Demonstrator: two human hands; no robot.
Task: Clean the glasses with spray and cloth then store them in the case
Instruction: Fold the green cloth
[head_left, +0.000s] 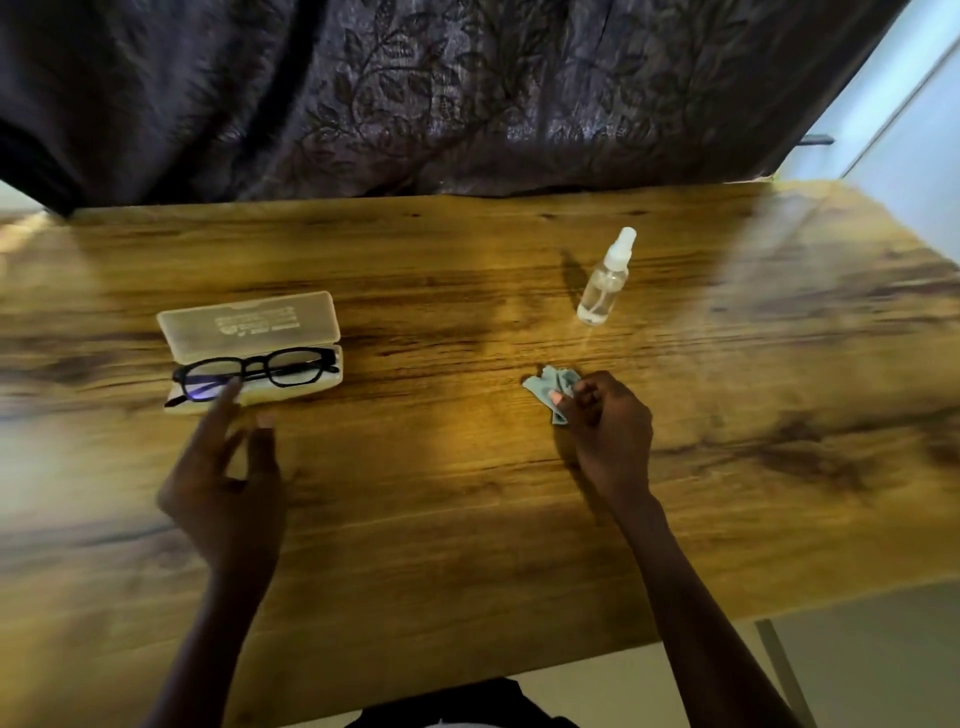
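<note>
The left hand (228, 478), fingers spread and holding nothing, hovers right at the black glasses (254, 368) lying in the open case (249, 322), while the right hand (605, 426) pinches the pale cloth (543, 387), with the spray bottle (605, 280) standing beyond it.

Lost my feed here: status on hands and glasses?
Left hand open, by glasses lying in open case. Right hand grips cloth. Spray bottle upright, clear of both.
</note>
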